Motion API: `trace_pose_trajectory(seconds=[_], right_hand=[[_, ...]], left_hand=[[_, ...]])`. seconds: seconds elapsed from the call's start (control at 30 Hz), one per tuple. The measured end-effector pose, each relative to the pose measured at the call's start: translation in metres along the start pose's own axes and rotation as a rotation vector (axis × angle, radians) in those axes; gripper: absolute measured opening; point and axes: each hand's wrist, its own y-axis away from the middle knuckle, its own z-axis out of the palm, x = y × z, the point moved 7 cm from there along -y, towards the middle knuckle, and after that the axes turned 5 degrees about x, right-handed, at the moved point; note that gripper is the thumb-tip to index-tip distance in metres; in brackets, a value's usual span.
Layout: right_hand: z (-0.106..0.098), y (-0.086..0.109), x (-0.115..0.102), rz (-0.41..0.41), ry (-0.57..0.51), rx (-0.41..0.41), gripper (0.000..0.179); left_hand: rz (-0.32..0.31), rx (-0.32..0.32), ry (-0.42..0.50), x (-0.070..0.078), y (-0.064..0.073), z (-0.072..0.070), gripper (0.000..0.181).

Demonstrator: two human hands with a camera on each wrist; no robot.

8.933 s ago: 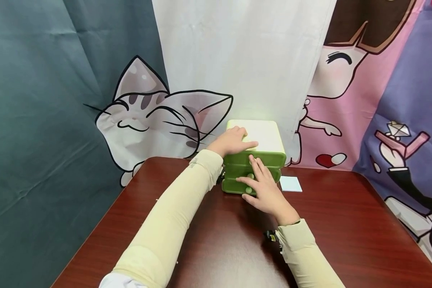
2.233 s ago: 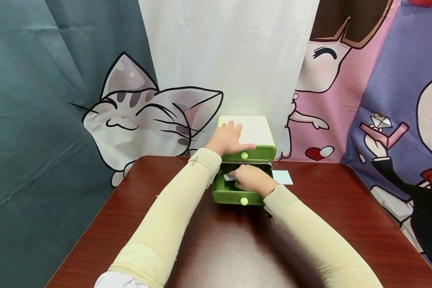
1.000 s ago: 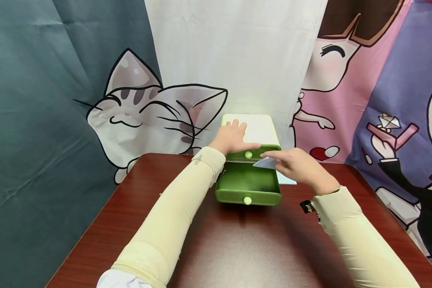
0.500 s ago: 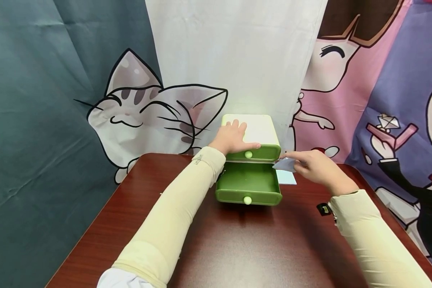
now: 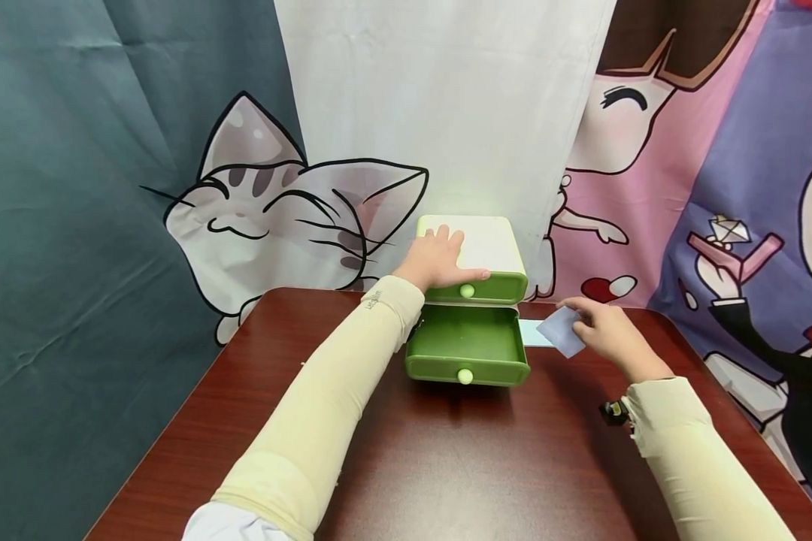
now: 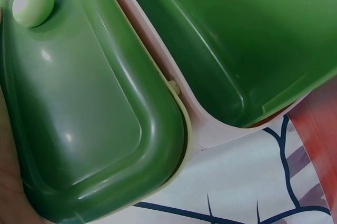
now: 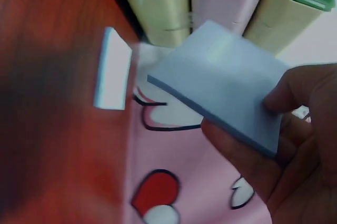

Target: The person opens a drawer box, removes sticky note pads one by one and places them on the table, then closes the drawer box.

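A small desktop drawer unit (image 5: pixel 483 244) with green fronts and round knobs stands at the back of the table. My left hand (image 5: pixel 436 261) rests on its top, fingers spread and the thumb along the front edge. Below the top drawer, the middle drawer (image 5: pixel 465 338) is pulled out, and its visible green inside is bare. To the right of the unit, my right hand (image 5: pixel 609 334) pinches a pale blue sticky note pad (image 7: pixel 221 76) between thumb and fingers, held above the table. Another light-blue pad (image 7: pixel 114 71) lies on the table beside the unit, partly behind the held one.
The dark red wooden table (image 5: pixel 406 473) stretches out in front of the unit. A printed curtain (image 5: pixel 446 113) hangs right behind it. The pulled-out drawer's front (image 5: pixel 433 368) juts toward me and hides the bottom drawer in the head view.
The drawers were all shut at first. The middle one was pulled out, and my right hand lifted the blue pad from it and moved it right. My left hand stays on top.
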Motion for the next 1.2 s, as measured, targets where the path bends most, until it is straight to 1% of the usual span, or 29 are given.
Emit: trace_pose_trajectory(seconds=[0.13, 0.3, 0.5, 0.6, 0.63, 0.77, 0.8, 0.87, 0.97, 1.03, 1.2], right_hand=[[0.014, 0.010, 0.017, 0.122, -0.033, 0.006, 0.037], [0.030, 0.022, 0.030, 0.261, -0.102, 0.032, 0.037], [0.061, 0.038, 0.041, 0.475, -0.296, -0.021, 0.040], [0.071, 0.045, 0.045, 0.542, -0.333, -0.018, 0.040], [0.073, 0.047, 0.045, 0.554, -0.328, -0.010, 0.040], [0.082, 0.052, 0.047, 0.608, -0.366, 0.001, 0.036], [0.084, 0.052, 0.047, 0.615, -0.358, 0.007, 0.035], [0.085, 0.054, 0.050, 0.616, -0.305, 0.012, 0.033], [0.085, 0.056, 0.052, 0.602, -0.197, 0.031, 0.028], [0.085, 0.058, 0.052, 0.604, -0.161, 0.032, 0.025], [0.088, 0.065, 0.049, 0.645, -0.152, -0.023, 0.021]], left_hand=[[0.000, 0.000, -0.004, 0.000, -0.001, 0.000, 0.091], [0.005, -0.001, -0.006, 0.001, -0.001, -0.001, 0.091], [0.000, -0.004, -0.005, 0.001, -0.001, -0.001, 0.091], [0.001, 0.001, -0.005, 0.002, -0.001, -0.001, 0.092], [0.001, 0.001, -0.005, 0.002, -0.001, -0.001, 0.092], [-0.001, -0.001, -0.012, 0.001, -0.001, -0.001, 0.092], [-0.002, -0.002, -0.014, 0.001, -0.002, -0.001, 0.092], [-0.004, -0.001, -0.016, 0.001, -0.002, -0.001, 0.092], [-0.003, 0.002, -0.018, 0.001, -0.002, -0.001, 0.092], [-0.002, 0.003, -0.018, 0.001, -0.002, 0.000, 0.092], [0.000, 0.001, -0.016, 0.000, -0.001, 0.001, 0.093]])
